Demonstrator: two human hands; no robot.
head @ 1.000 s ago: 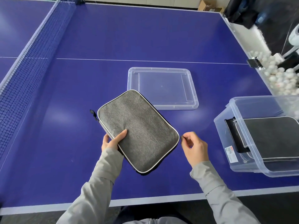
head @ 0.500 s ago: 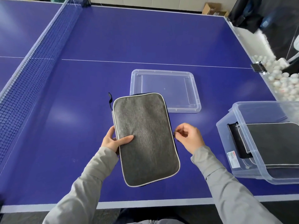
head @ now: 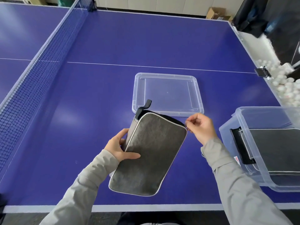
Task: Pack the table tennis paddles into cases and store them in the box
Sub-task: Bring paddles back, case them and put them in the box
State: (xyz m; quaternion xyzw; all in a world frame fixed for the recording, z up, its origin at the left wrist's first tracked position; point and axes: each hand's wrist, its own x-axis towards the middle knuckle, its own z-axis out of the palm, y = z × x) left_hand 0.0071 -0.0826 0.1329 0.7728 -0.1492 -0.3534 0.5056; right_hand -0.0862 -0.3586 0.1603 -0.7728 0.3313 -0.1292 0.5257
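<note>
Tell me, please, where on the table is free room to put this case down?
Bare table lies between the net and the lid, and beyond the lid. It is crowded to the right: the box stands close to the case, which the left hand and right hand hold.

- To your left, the blue bench (head: 100,98) lies open between the grey fabric case (head: 151,153) and the dark mesh net (head: 29,95).
- Just beyond the case, the clear flat plastic lid (head: 168,92) blocks a low pass; the case's far end touches or overlaps its near edge.
- To your right, the clear plastic box (head: 263,148) stands tilted, its wall near your right hand (head: 200,127).
- Between case and box you have a narrow strip of bench, taken up by your right forearm.
- White balls (head: 285,86) crowd the far right edge.
</note>
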